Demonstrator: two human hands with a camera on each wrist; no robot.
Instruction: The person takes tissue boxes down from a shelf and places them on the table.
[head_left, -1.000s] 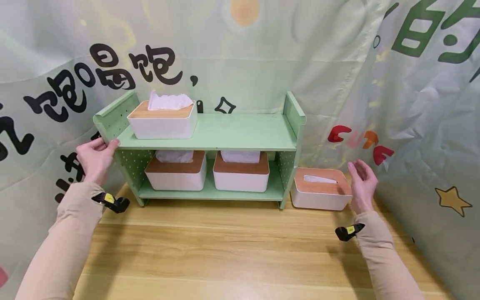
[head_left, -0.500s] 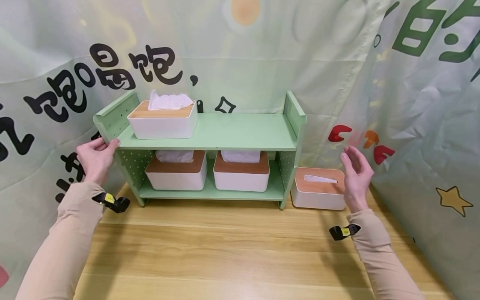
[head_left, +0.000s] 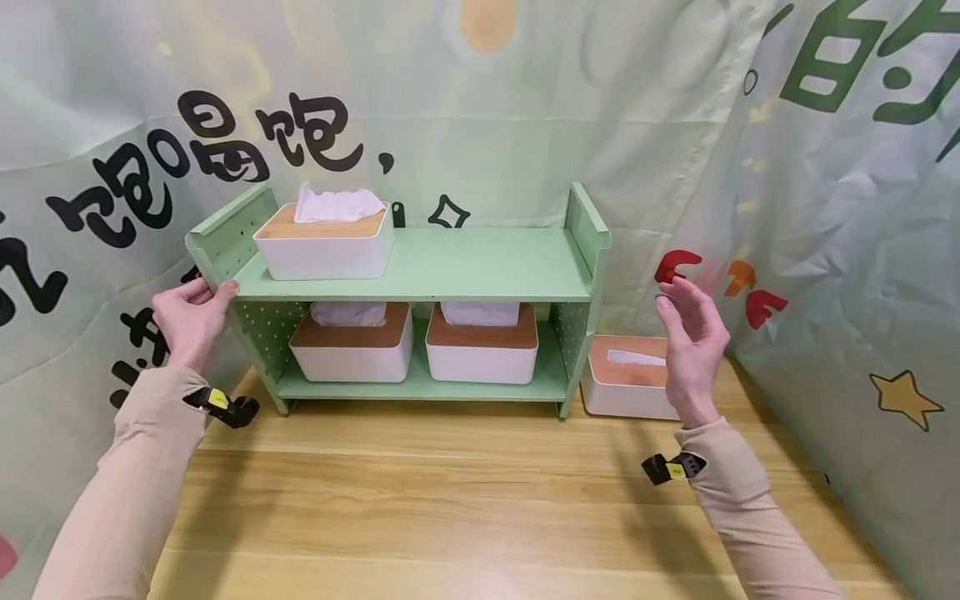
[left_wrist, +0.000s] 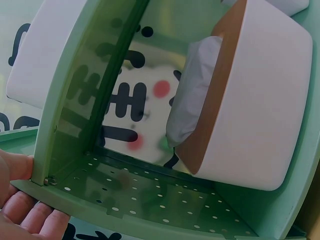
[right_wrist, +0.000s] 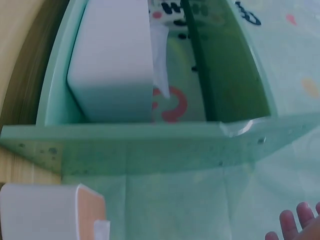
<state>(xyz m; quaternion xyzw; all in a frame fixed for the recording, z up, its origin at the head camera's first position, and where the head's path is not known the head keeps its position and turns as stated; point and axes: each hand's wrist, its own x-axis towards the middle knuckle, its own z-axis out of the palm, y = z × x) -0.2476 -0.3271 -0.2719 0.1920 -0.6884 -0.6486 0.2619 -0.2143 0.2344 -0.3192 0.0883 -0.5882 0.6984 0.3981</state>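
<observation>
A light green two-tier shelf [head_left: 487, 260] stands on the table. My left hand [head_left: 191, 323] grips its left side panel near the upper tier. In the left wrist view the thumb lies on one side of the shelf's edge and the fingers [left_wrist: 37, 217] curl round the other. My right hand [head_left: 692, 354] is raised with nothing in it, fingers loosely bent. It overlaps the right end of a white tissue box [head_left: 628, 395] with a wooden lid, which sits on the table right of the shelf. That box also shows in the right wrist view [right_wrist: 40, 212].
A tissue box [head_left: 324, 257] sits on the upper tier's left end. Two more, a left one [head_left: 352, 364] and a right one [head_left: 480, 365], stand on the lower tier. A printed cloth [head_left: 495, 150] hangs behind and along both sides. The wooden table [head_left: 420, 492] stretches in front.
My right hand has risen and moved left, from beside the tissue box on the table to in front of its right end. The left hand keeps its grip on the shelf.
</observation>
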